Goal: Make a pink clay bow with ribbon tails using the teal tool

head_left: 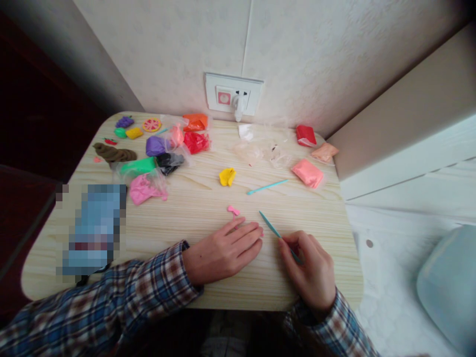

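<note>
My left hand (pixel 230 248) lies flat on the wooden table, its fingers stretched to the right over a thin strip of pink clay. A small pink clay piece (pixel 233 210) shows just beyond its fingers; the rest is hidden under the hand. Between thumb and fingers, my right hand (pixel 310 265) grips a teal plastic clay knife (pixel 270 224), its blade pointing up and left toward the left fingertips. Farther back lie a yellow clay piece (pixel 227 177) with a curled edge and a second thin blue clay tool (pixel 267 187).
Several clay bags, including a pink one (pixel 145 188) and a green one (pixel 138 167), crowd the back left near brown clay (pixel 114 153). More packets, one salmon (pixel 308 172), lie back right. A blurred-out phone-like object (pixel 94 228) is at left. A wall socket (pixel 234 94) stands behind.
</note>
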